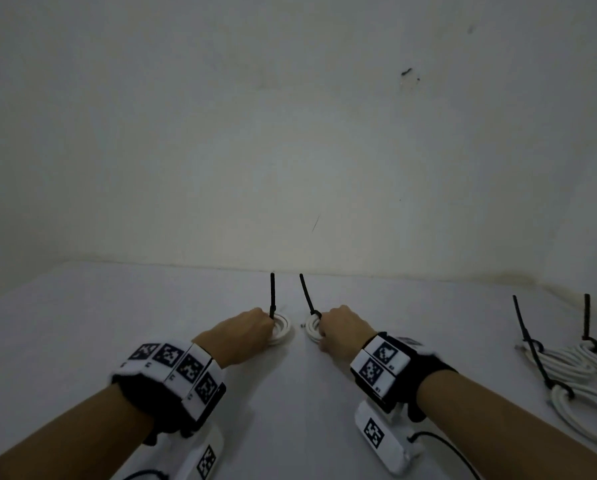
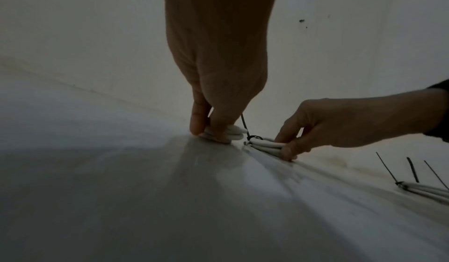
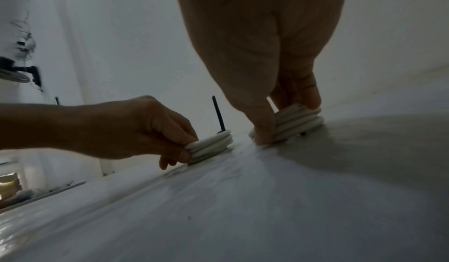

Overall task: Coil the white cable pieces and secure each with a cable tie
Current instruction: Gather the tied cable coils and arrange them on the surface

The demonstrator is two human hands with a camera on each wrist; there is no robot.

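Two small white cable coils lie side by side on the white table, each bound by a black cable tie whose tail sticks up. My left hand (image 1: 255, 323) pinches the left coil (image 1: 283, 329) between thumb and fingers; its tie (image 1: 272, 294) stands nearly upright. My right hand (image 1: 338, 327) pinches the right coil (image 1: 311, 328), whose tie (image 1: 307, 294) leans left. In the left wrist view the left coil (image 2: 234, 132) shows under my fingers and the right coil (image 2: 264, 144) beside it. The right wrist view has the right coil (image 3: 298, 124) and the left coil (image 3: 211, 147).
A pile of tied white cable coils (image 1: 581, 375) with black tie tails sticking up lies at the table's right side. A pale wall (image 1: 290, 133) rises right behind the table's far edge. The white table surface (image 1: 290, 410) stretches toward me between my forearms.
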